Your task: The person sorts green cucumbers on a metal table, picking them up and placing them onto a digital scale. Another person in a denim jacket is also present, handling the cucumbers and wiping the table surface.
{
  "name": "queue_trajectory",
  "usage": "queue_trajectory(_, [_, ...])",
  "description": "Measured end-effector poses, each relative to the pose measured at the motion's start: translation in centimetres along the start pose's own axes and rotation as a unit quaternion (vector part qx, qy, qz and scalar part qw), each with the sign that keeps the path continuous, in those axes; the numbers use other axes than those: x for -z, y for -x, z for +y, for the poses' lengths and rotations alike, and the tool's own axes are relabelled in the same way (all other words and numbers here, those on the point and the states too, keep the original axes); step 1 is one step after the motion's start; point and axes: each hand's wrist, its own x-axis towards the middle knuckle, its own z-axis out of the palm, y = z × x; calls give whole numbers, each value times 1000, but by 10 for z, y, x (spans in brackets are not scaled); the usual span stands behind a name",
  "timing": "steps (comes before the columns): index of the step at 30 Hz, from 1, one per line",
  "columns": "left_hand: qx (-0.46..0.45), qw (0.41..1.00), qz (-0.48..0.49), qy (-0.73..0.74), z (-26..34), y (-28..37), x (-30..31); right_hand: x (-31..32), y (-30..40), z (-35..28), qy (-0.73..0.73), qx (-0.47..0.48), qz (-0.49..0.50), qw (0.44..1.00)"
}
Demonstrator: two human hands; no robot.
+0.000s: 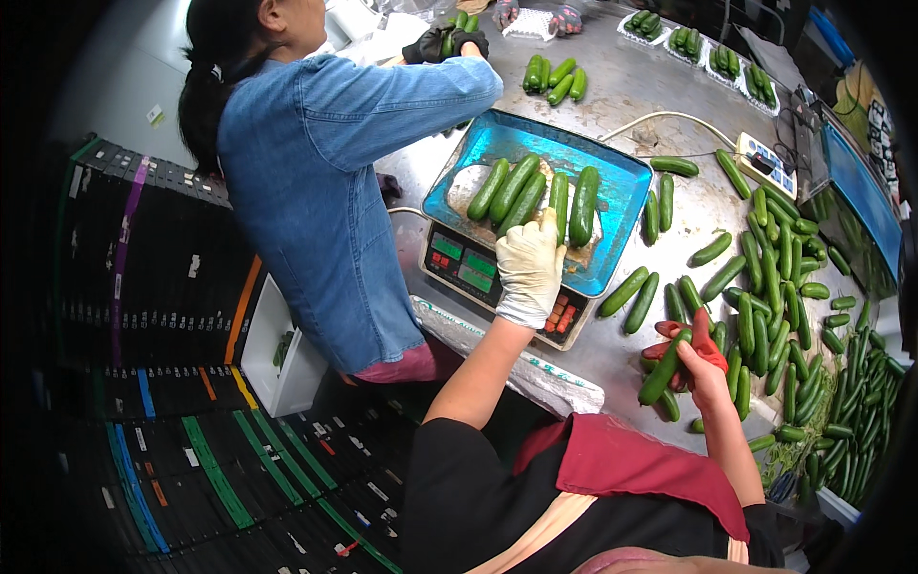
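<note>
My left hand, in a whitish glove, is over the blue pan of a digital weighing scale. Its index finger and thumb are at the lower end of a cucumber. Several other cucumbers lie in the pan, including a thick one to the right and a group to the left. My right hand wears a red glove that leaves part of the hand bare. It grips one cucumber above the metal table, beside a loose pile of cucumbers.
A co-worker in a denim shirt stands close on the left, black-gloved hands on cucumbers. Another person's patterned gloves hold a white tray at the far side. Packed trays line the back right. A power strip with cables lies behind the pile.
</note>
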Motion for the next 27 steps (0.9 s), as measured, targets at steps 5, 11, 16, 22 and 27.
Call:
queue_trajectory(5, [13,998,19,58,-4,-1,-16,6,-16,-10,50,-29,-23,998])
queue_trajectory(11, [74,936,135,317,-13,14,-12,-2,-48,-25,19,-6,-27,999])
queue_trajectory(16, [111,814,150,550,-11,37,-3,-36,-97,-65,35,28,-80,996])
queue_trajectory(22, [116,806,129,566,4,58,18,-51,-114,-61,114,147,-22,982])
queue_trajectory(27, [66,779,27,623,29,72,18,-53,-73,-46,51,95,-117,987])
